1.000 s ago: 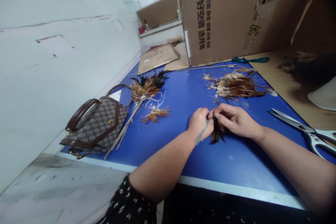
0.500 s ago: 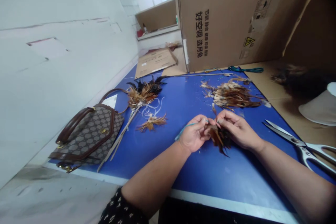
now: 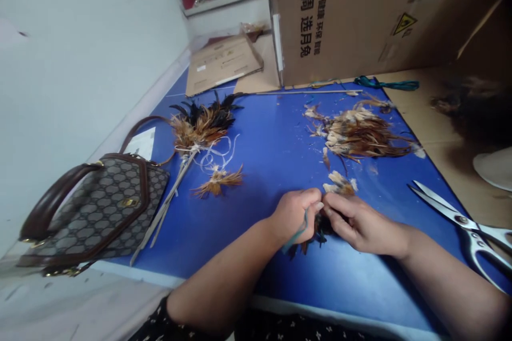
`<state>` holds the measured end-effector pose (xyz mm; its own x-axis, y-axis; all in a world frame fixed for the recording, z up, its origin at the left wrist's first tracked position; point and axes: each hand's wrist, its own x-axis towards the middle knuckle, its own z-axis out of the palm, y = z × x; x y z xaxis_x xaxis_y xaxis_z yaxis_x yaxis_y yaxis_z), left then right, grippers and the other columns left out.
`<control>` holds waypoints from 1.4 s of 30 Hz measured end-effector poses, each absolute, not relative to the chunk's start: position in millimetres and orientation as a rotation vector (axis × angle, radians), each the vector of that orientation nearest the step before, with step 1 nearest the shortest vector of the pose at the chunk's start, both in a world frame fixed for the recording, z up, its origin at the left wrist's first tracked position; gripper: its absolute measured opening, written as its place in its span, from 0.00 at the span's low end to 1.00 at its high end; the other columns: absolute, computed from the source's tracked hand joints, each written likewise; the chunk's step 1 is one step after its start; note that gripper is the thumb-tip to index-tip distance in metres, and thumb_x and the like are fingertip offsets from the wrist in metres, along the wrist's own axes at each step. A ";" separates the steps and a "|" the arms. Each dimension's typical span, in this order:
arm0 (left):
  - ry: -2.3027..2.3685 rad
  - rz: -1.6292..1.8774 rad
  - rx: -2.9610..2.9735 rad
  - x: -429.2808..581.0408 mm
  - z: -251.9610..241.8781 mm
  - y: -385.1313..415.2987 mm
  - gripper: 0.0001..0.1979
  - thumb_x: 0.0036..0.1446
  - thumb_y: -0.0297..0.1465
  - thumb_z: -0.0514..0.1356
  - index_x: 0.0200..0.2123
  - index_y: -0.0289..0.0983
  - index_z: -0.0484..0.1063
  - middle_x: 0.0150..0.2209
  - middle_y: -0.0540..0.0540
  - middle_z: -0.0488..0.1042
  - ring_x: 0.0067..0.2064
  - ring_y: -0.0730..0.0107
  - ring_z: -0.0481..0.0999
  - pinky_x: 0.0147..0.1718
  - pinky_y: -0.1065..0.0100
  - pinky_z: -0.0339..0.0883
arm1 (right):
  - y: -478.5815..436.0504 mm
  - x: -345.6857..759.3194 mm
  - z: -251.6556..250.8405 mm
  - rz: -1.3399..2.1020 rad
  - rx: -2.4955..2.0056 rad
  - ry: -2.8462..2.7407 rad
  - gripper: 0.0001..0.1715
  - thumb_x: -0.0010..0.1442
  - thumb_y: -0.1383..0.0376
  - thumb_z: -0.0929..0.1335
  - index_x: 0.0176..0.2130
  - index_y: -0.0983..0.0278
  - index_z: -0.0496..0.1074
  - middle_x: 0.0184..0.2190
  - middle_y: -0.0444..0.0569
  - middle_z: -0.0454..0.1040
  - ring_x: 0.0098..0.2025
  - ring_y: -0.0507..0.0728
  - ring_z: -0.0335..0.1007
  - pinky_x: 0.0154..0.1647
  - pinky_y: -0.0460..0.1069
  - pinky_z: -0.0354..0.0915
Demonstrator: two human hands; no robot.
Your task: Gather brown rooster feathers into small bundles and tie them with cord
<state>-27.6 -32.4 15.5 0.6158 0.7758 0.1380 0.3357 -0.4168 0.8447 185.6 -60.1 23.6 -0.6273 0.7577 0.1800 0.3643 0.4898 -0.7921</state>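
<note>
Both my hands meet over the blue table near its front edge. My left hand is closed, pinching a teal string that trails down under the palm. My right hand is closed on a small bundle of dark brown feathers whose tips stick out below the fingers. The pale quill ends of the feather bundle show just above my right knuckles.
A loose feather pile lies beyond my hands. Scissors lie at right. A feather duster on sticks and a small feather tuft lie at left, next to a patterned handbag. A big cardboard box stands behind.
The view has tilted and moved closer. My hands have shifted together toward the table's front edge, and the teal string now hangs under my left palm instead of sticking out to the left.
</note>
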 end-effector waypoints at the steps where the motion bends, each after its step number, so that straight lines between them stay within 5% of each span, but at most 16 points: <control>1: 0.886 0.688 2.054 -27.9 15.2 -32.5 0.13 0.62 0.26 0.55 0.27 0.41 0.55 0.26 0.51 0.61 0.28 0.68 0.60 0.32 0.65 0.54 | -60.2 185.2 23.5 0.985 -0.919 -2.232 0.10 0.70 0.70 0.63 0.37 0.58 0.57 0.29 0.42 0.61 0.30 0.54 0.54 0.31 0.50 0.55; 12: 1.022 0.715 2.307 -27.3 22.3 -37.1 0.11 0.54 0.22 0.54 0.27 0.42 0.56 0.25 0.49 0.66 0.26 0.66 0.63 0.29 0.63 0.52 | -61.4 180.3 24.6 0.917 -0.926 -2.258 0.13 0.68 0.72 0.62 0.36 0.58 0.54 0.30 0.43 0.62 0.31 0.55 0.57 0.33 0.52 0.56; 20: 0.959 0.747 2.133 -27.9 15.8 -31.8 0.08 0.66 0.28 0.53 0.32 0.41 0.64 0.29 0.48 0.70 0.31 0.66 0.68 0.36 0.66 0.62 | -57.4 178.1 22.9 0.888 -0.983 -2.177 0.09 0.70 0.70 0.61 0.37 0.58 0.58 0.30 0.43 0.64 0.30 0.54 0.58 0.33 0.50 0.59; 25: 1.030 0.991 1.632 -24.5 18.5 -26.4 0.15 0.73 0.40 0.52 0.39 0.38 0.74 0.39 0.45 0.78 0.40 0.67 0.75 0.46 0.66 0.67 | -59.4 178.8 29.0 0.904 -1.045 -1.934 0.07 0.74 0.64 0.62 0.40 0.59 0.66 0.32 0.47 0.69 0.33 0.55 0.64 0.38 0.52 0.64; 30: 0.789 0.971 1.101 -16.8 14.0 -28.2 0.24 0.68 0.51 0.59 0.51 0.36 0.74 0.47 0.40 0.79 0.44 0.64 0.78 0.48 0.62 0.70 | -65.6 174.9 40.0 1.064 -1.003 -1.599 0.14 0.75 0.56 0.63 0.38 0.60 0.68 0.32 0.47 0.70 0.30 0.54 0.64 0.34 0.51 0.64; 34: 0.614 0.901 0.822 -8.6 8.7 -33.7 0.33 0.52 0.43 0.75 0.57 0.37 0.71 0.43 0.45 0.80 0.42 0.67 0.80 0.49 0.63 0.70 | -68.6 171.5 42.4 1.074 -0.967 -1.411 0.15 0.73 0.53 0.66 0.37 0.59 0.69 0.34 0.47 0.73 0.30 0.54 0.64 0.34 0.52 0.65; 39: 0.620 0.940 0.780 -1.7 5.3 -38.5 0.24 0.47 0.37 0.78 0.44 0.32 0.79 0.37 0.45 0.81 0.37 0.71 0.79 0.44 0.67 0.70 | -69.0 166.0 45.0 1.004 -0.990 -1.404 0.15 0.72 0.53 0.67 0.38 0.60 0.70 0.35 0.49 0.76 0.30 0.54 0.66 0.34 0.52 0.68; 42: 0.644 0.969 0.823 -1.7 1.3 -35.6 0.19 0.48 0.37 0.77 0.39 0.32 0.80 0.34 0.45 0.81 0.34 0.72 0.78 0.42 0.68 0.70 | -68.4 168.4 55.9 0.908 -1.053 -1.488 0.14 0.71 0.53 0.68 0.41 0.60 0.73 0.49 0.55 0.78 0.32 0.54 0.71 0.36 0.54 0.73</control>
